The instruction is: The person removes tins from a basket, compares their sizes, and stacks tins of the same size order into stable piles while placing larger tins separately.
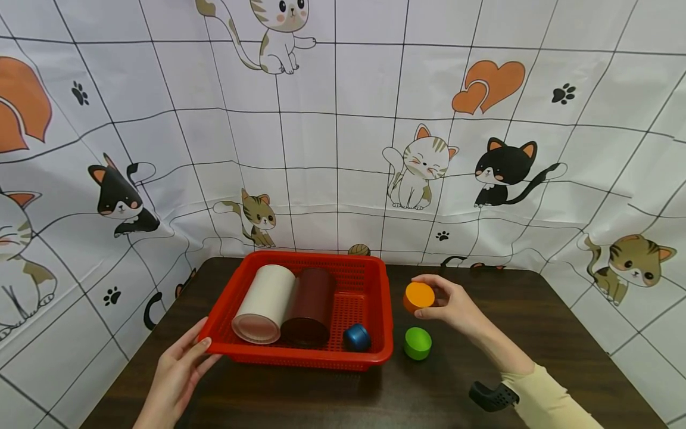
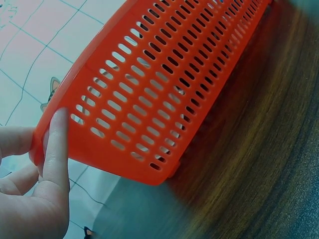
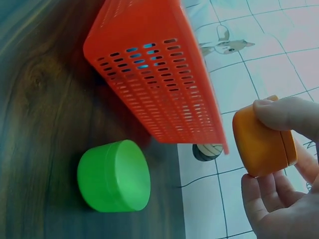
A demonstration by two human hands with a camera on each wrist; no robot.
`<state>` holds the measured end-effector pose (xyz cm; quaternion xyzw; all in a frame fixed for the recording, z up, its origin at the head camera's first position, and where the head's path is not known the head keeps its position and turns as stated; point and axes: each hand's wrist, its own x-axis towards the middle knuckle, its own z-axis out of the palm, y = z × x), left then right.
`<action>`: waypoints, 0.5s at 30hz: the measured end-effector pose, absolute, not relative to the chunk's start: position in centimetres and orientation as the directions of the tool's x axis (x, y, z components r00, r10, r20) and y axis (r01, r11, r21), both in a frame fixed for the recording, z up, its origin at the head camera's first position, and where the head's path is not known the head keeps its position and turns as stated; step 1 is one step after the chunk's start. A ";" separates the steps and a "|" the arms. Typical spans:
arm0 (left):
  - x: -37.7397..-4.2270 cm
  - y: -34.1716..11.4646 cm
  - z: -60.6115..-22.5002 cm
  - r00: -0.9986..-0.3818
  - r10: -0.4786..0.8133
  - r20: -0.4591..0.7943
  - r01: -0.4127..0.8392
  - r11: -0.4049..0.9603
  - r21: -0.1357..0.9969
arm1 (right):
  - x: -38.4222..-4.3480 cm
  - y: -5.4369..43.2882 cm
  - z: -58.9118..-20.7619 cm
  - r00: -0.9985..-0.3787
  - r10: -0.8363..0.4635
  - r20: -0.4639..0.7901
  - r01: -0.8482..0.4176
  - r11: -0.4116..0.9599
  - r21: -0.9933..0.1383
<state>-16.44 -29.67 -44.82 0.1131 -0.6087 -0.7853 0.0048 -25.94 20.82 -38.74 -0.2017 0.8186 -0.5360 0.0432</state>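
Observation:
My left hand (image 1: 177,372) pinches the rim of a red plastic basket (image 1: 300,357) at its front left corner, thumb on one side and fingers on the other. Between the thumb and fingers of my right hand (image 1: 452,302) is a small orange round container (image 3: 261,139), held above the table to the right of the basket. A green round container (image 1: 417,344) stands on the table below it, apart from the basket. Inside the basket lie a white cylinder (image 1: 265,301), a dark brown cylinder (image 1: 311,304) beside it, and a small blue round container (image 1: 356,338) in the front right corner.
The dark wooden table (image 1: 300,405) ends at a white cloth backdrop (image 1: 343,149) printed with cats and grid lines, which wraps round the back and both sides. A black band (image 1: 493,396) sits by my right sleeve.

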 end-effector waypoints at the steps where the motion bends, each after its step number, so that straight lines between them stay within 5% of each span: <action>1: -16.4 -29.7 -44.8 -0.975 -0.146 -0.170 -0.128 -0.258 0.958 | -26.0 20.9 -38.8 -0.913 -0.381 0.145 -0.286 0.345 -0.894; 15: -16.4 -29.5 -44.7 -0.973 -0.155 -0.170 -0.128 -0.251 0.960 | -25.7 21.8 -40.4 -0.914 -0.399 0.074 -0.251 0.413 -0.875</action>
